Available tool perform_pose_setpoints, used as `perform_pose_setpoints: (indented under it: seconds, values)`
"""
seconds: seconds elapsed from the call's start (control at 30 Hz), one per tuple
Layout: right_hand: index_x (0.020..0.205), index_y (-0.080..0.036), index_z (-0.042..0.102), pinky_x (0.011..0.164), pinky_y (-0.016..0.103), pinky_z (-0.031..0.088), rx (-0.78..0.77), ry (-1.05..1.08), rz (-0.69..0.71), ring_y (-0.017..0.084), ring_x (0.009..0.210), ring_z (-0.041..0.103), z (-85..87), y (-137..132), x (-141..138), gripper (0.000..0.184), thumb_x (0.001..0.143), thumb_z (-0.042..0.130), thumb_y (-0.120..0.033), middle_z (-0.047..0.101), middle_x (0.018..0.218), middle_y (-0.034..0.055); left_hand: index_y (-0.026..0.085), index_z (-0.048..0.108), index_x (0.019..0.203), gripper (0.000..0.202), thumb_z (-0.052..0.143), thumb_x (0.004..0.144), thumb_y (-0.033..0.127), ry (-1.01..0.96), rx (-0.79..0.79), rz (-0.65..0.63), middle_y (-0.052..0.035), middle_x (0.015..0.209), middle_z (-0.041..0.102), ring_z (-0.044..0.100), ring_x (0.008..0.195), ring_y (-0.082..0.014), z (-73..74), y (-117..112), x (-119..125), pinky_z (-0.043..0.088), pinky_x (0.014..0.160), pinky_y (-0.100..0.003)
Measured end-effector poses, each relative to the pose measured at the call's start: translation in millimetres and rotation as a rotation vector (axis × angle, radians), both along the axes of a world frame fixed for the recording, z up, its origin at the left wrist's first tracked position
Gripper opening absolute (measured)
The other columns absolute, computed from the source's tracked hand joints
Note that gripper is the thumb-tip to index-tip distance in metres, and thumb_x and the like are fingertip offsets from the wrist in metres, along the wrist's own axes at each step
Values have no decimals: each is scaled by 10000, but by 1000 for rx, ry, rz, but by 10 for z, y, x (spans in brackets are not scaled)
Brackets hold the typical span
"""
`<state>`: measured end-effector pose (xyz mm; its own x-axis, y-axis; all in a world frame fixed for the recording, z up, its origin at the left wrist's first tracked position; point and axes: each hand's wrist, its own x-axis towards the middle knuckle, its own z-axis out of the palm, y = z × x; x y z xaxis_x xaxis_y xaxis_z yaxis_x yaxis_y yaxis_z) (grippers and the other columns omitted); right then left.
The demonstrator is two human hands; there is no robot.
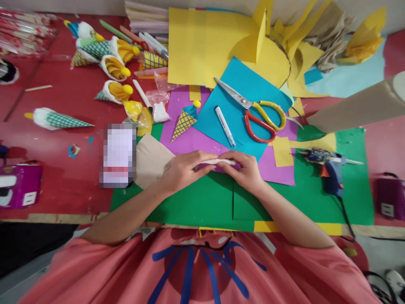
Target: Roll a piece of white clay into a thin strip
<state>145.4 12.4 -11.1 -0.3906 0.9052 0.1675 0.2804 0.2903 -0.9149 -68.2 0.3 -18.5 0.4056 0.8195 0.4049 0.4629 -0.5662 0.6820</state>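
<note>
My left hand [183, 169] and my right hand [245, 166] meet above the front of the sheets. Between their fingertips they pinch a thin white strip [213, 161] lying level; its material cannot be made out. Just beyond my hands, a small paper ice cream cone [184, 123] with a blue top and yellow ball lies on purple paper [280, 171]. A white marker [224, 126] and large scissors [245, 102] with red and yellow handles rest on a blue sheet [205, 116]. Under my wrists is green paper [202, 202].
Several finished paper cones [109, 63] lie at the far left, with one more cone [60, 118] nearer. A blurred phone-like rectangle [118, 156] is left of my hands. At right are a blue glue gun [332, 175], its cord over the edge, and a beige roll [357, 103].
</note>
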Motion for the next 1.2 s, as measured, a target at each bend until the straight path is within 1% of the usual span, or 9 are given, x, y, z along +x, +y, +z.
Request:
perform_pose_setpoints:
  seconds: [0.2, 0.3, 0.4, 0.47, 0.67, 0.8, 0.9, 1.0, 1.2]
  values:
    - [1112, -204, 676, 731, 267, 578, -54, 34, -1, 170, 819, 736, -29, -6, 0, 377, 874, 694, -495, 765, 919, 56, 205, 699, 1074, 173, 669, 904, 221, -37, 41, 37, -22, 952, 783, 726, 793, -97, 1, 16, -9, 535, 714, -163]
    - [1038, -201, 690, 785, 276, 581, -5, 41, -1, 174, 867, 739, -21, -2, -1, 274, 910, 663, -442, 768, 952, 65, 202, 699, 1092, 222, 698, 885, 285, -38, -9, 86, -22, 937, 782, 724, 782, -105, 23, 22, -2, 541, 715, -170]
    - [962, -204, 710, 792, 274, 584, 39, 50, 16, 174, 864, 747, -7, 3, -2, 176, 931, 647, -365, 780, 934, 58, 198, 683, 1144, 315, 719, 866, 342, -22, -48, 52, -28, 957, 783, 724, 768, -109, 42, 26, 11, 539, 685, -175]
    - [958, -209, 718, 781, 266, 589, 54, 67, 25, 172, 851, 753, -5, 3, -3, 151, 926, 658, -343, 788, 924, 49, 183, 696, 1079, 236, 707, 880, 308, -27, -3, 19, -29, 932, 786, 720, 744, -100, 50, 31, 18, 530, 671, -168]
    - [932, -208, 725, 730, 244, 591, 33, 83, 19, 161, 808, 758, -28, -9, -1, 160, 917, 673, -359, 790, 891, 37, 161, 718, 978, 121, 711, 876, 226, -38, 92, 3, -16, 845, 790, 703, 668, -76, 58, 39, 13, 504, 638, -151]
    - [1069, -198, 684, 744, 258, 599, 38, 118, 25, 175, 866, 756, -42, -1, 5, 301, 859, 737, -406, 778, 977, 65, 166, 739, 945, 131, 697, 890, 277, -47, 46, 35, -19, 829, 793, 706, 655, -82, 59, 46, 9, 502, 617, -155]
    - [1043, -204, 692, 817, 273, 594, 84, 98, 52, 176, 920, 752, -42, 10, 12, 188, 892, 706, -315, 782, 990, 62, 176, 752, 970, 198, 669, 907, 345, -48, -37, 47, -25, 851, 796, 720, 686, -95, 59, 54, 14, 517, 636, -162]
    - [985, -202, 709, 801, 270, 592, 78, 68, 42, 173, 898, 755, -40, 11, 15, 103, 903, 683, -258, 789, 961, 57, 180, 743, 1045, 283, 677, 891, 409, -31, -59, 33, -35, 884, 794, 725, 725, -111, 59, 55, 18, 530, 668, -179]
    - [988, -200, 713, 783, 265, 592, 74, 47, 13, 175, 873, 758, -38, -2, 5, 108, 892, 680, -236, 793, 956, 54, 172, 734, 980, 186, 643, 928, 326, -4, 16, -3, -17, 809, 778, 682, 645, -84, 59, 57, 20, 497, 623, -170]
